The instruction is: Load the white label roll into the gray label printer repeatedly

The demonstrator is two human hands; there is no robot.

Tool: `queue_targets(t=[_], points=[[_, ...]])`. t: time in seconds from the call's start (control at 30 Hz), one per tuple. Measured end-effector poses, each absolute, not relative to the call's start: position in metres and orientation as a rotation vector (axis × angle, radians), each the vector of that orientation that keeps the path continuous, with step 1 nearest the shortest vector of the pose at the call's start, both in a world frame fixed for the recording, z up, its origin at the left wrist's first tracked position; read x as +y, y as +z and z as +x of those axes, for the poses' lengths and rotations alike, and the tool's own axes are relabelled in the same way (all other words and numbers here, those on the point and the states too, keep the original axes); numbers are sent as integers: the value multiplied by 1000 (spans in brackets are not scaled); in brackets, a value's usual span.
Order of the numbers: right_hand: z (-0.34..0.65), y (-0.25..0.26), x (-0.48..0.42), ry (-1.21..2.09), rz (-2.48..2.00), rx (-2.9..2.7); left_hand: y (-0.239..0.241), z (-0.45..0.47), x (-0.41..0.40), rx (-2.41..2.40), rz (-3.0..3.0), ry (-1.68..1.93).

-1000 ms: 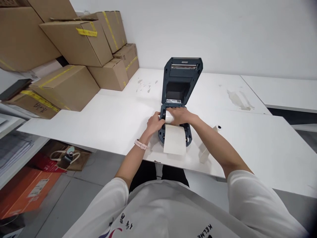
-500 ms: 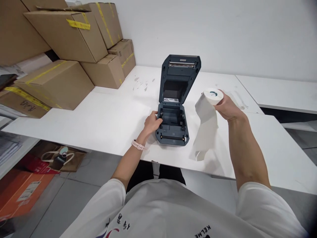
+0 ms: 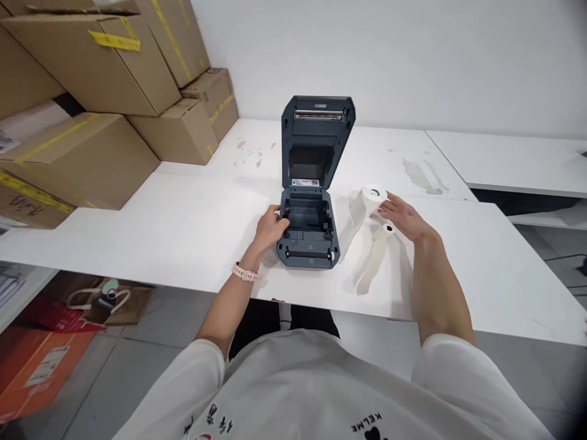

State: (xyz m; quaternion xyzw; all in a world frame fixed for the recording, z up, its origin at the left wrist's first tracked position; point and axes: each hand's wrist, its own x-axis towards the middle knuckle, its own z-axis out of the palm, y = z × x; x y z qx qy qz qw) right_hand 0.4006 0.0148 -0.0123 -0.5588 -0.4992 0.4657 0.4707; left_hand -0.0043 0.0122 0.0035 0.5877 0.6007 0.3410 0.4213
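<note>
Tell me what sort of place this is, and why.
Probably a packing or shipping room: taped cardboard boxes are stacked at the left, and a printer stands open beside paper rolls on a white table.

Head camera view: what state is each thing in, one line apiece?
Label printer, lid raised, inside exposed.
Larger paper roll, partly unwound.
Smaller paper roll, lying on the table, partly unwound.
Left hand, gripping the printer's left edge.
Right hand, fingers extended beside the larger roll; contact unclear.
Pink wristband, worn.
Cardboard boxes, stacked, yellow tape on several.
</note>
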Motion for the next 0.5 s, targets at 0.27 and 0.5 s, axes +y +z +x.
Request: queue_targets(t=[0.27, 0.5], points=[[407, 4, -55, 1246, -1450, -1518, -3, -4, 14, 1470, 1439, 905], [318, 84, -28, 1064, -1125, -1816, 1, -2, 11, 1495, 1445, 893]])
